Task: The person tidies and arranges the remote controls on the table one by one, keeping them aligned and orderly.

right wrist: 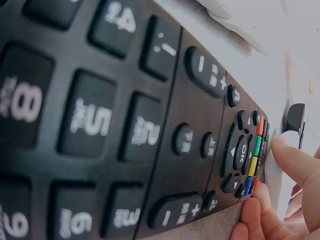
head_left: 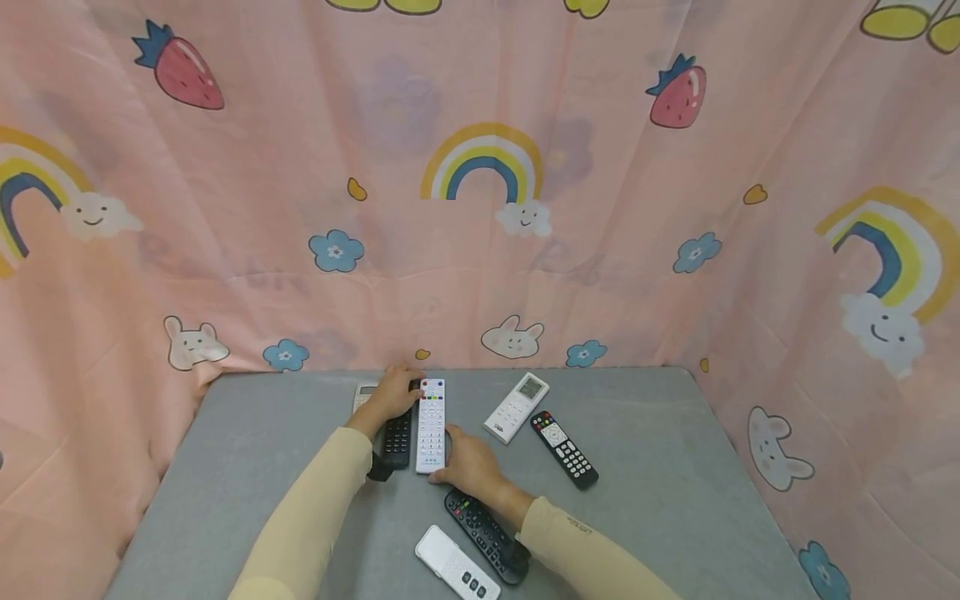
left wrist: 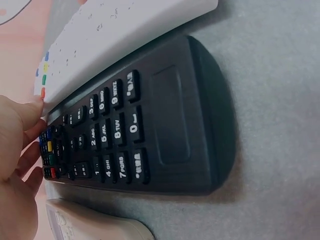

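Note:
A white remote control lies lengthwise beside a black remote control. My left hand is over the far end of the black one, its thumb at the white remote's upper left corner. In the left wrist view its fingertips rest right at the black remote's far end. My right hand holds the near end of the white remote, thumb at the bottom edge and fingers along the right side. Left of the black remote, partly hidden by my left hand, is a beige remote.
Near my right wrist is a larger black remote, with a white remote with few buttons beside it. To the right lie a white remote with a small screen and a small black remote. A patterned pink curtain borders the grey table.

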A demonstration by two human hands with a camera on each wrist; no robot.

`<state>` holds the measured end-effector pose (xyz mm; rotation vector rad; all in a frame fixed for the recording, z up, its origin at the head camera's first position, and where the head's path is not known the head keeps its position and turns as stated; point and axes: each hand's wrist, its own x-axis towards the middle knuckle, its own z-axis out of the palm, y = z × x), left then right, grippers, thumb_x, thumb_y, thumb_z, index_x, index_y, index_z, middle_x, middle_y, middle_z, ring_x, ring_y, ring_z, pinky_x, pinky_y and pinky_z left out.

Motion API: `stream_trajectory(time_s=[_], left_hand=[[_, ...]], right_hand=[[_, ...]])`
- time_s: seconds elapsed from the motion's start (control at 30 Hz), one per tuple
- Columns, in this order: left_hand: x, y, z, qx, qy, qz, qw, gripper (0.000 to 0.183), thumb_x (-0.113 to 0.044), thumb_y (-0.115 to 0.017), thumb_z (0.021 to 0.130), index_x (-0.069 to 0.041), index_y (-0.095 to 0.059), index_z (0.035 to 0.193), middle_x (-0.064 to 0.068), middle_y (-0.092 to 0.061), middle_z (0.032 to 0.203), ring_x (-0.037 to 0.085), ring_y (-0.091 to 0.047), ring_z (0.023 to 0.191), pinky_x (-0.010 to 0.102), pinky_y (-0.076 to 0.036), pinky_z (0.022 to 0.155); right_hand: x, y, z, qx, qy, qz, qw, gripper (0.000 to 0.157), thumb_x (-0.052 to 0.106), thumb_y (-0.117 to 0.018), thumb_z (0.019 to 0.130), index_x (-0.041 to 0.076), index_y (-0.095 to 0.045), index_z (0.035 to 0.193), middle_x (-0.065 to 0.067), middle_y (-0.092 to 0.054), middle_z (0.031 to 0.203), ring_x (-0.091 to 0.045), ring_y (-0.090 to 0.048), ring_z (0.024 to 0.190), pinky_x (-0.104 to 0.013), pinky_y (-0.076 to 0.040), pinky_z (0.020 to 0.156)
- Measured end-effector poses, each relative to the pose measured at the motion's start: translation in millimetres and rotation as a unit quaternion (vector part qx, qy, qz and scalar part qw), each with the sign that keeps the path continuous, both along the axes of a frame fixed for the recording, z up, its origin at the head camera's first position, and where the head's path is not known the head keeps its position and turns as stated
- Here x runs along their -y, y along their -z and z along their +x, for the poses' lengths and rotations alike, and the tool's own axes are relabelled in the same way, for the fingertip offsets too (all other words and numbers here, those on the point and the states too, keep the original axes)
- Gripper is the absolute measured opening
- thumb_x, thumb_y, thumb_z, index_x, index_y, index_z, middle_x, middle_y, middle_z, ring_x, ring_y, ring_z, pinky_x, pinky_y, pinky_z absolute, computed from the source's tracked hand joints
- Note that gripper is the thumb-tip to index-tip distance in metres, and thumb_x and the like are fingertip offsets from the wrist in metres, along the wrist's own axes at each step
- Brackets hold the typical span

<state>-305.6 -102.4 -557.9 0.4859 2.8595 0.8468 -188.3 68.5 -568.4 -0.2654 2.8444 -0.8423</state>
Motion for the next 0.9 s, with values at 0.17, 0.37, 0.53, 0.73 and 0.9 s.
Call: stream_trajectory(time_s=[0.17, 0.37, 0.53, 0.73, 0.9], left_hand=[[-0.7, 1.1, -0.2, 0.011, -0.005, -0.004, 0.9999, 0.040, -0.012, -0.062, 0.096, -0.002, -0.059, 0.134, 0.023, -0.052, 0.141, 0.040, -0.043, 0.135, 0.056, -0.035, 0.114], [0.2, 2.9, -1.9, 0.005, -0.003, -0.020, 0.9998, 0.039, -0.014, -0.063, 0.096, -0.004, -0.060, 0.134, 0.021, -0.054, 0.139, 0.039, -0.045, 0.133, 0.055, -0.039, 0.112], [2.8, -0.4, -2.0, -0.001, 0.008, -0.002, 1.0000, 0.039, -0.015, -0.060, 0.098, -0.001, -0.058, 0.134, 0.021, -0.052, 0.139, 0.039, -0.045, 0.133, 0.055, -0.039, 0.111], [5.0, -17.9, 2.6, -0.048, 0.036, 0.038, 0.9975, 0.041, -0.017, -0.060, 0.098, 0.000, -0.057, 0.135, 0.023, -0.054, 0.138, 0.039, -0.046, 0.130, 0.056, -0.040, 0.109], [4.4, -27.6, 18.4, -0.041, 0.047, 0.072, 0.9955, 0.041, -0.021, -0.061, 0.098, -0.004, -0.057, 0.136, 0.020, -0.052, 0.142, 0.039, -0.046, 0.133, 0.059, -0.039, 0.109]], right_hand=[[-0.1, 0.2, 0.5, -0.005, 0.001, -0.003, 1.000, 0.096, 0.029, -0.092, 0.064, -0.005, -0.045, 0.141, 0.004, -0.058, 0.066, -0.006, -0.048, 0.056, -0.021, -0.039, 0.050], [0.8, 1.8, 0.4, -0.007, 0.004, 0.007, 1.000, 0.096, 0.031, -0.092, 0.064, -0.003, -0.046, 0.141, 0.003, -0.060, 0.067, -0.006, -0.048, 0.057, -0.021, -0.040, 0.051], [-2.4, -0.2, 0.8, 0.007, -0.004, -0.020, 1.000, 0.097, 0.030, -0.091, 0.066, -0.006, -0.043, 0.142, 0.003, -0.059, 0.064, -0.006, -0.049, 0.054, -0.021, -0.040, 0.049], [-17.9, -13.2, -2.9, 0.019, -0.001, -0.076, 0.997, 0.092, 0.032, -0.087, 0.072, -0.005, -0.042, 0.143, 0.006, -0.060, 0.067, -0.006, -0.052, 0.056, -0.021, -0.043, 0.050], [-35.6, -22.8, -5.7, -0.035, 0.005, -0.109, 0.993, 0.079, 0.027, -0.087, 0.073, -0.002, -0.051, 0.138, 0.003, -0.063, 0.071, -0.005, -0.051, 0.058, -0.020, -0.043, 0.053]])
